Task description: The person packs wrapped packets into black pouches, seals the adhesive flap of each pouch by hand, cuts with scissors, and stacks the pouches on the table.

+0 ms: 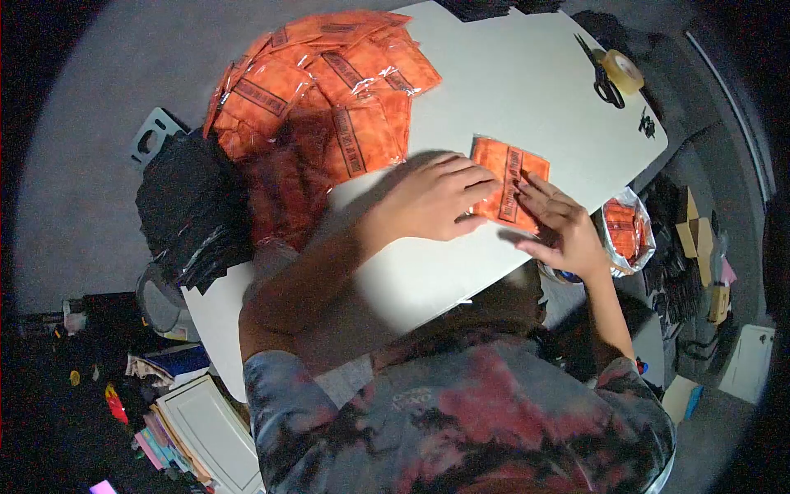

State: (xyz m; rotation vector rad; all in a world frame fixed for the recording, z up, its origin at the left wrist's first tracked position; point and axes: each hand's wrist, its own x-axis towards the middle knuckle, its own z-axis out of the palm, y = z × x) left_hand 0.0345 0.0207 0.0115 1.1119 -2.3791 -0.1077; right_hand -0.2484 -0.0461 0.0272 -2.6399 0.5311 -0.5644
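Observation:
One orange packet (510, 173) in clear plastic, with a dark printed strip, lies on the white table (485, 74). My left hand (436, 198) rests at the packet's left side, its fingers stretched toward it and touching its edge. From the right, my right hand (564, 226) reaches over the packet, fingers spread, fingertips on its surface near the strip. Left of my hands, a large heap of similar orange packets (346, 70) covers the table's far left part. My left forearm passes beside the heap's lower part.
Black packets (189, 206) are stacked at the table's left edge. Scissors (607, 82), a tape roll (623, 71) and small black pieces (647, 123) lie at the far right. A bag with orange packets (627, 230) stands beyond the right edge. Boxes (698, 239) are farther right.

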